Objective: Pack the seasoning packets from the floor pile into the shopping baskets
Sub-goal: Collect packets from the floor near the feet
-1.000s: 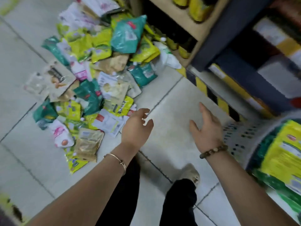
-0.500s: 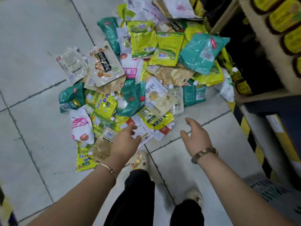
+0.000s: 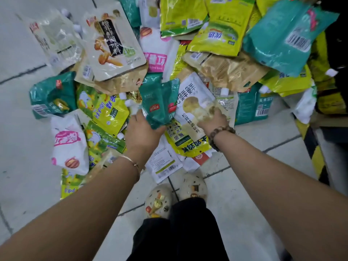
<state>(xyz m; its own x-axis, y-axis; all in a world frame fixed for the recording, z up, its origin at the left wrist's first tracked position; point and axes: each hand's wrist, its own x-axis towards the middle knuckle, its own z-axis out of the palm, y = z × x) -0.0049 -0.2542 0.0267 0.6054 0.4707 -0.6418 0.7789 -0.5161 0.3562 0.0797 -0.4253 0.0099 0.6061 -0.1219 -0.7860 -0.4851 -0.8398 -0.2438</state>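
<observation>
Your left hand [image 3: 143, 134] grips a teal packet [image 3: 160, 104] at the near edge of the pile [image 3: 216, 68] on the tiled floor [image 3: 22, 166]. Your right hand [image 3: 211, 122] holds the white packet [image 3: 194, 98] just beside it (fingers tucked underneath, mostly hidden).

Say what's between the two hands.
Head view: a yellow packet lies there; left hand grips a teal packet, right hand a white packet.
</observation>
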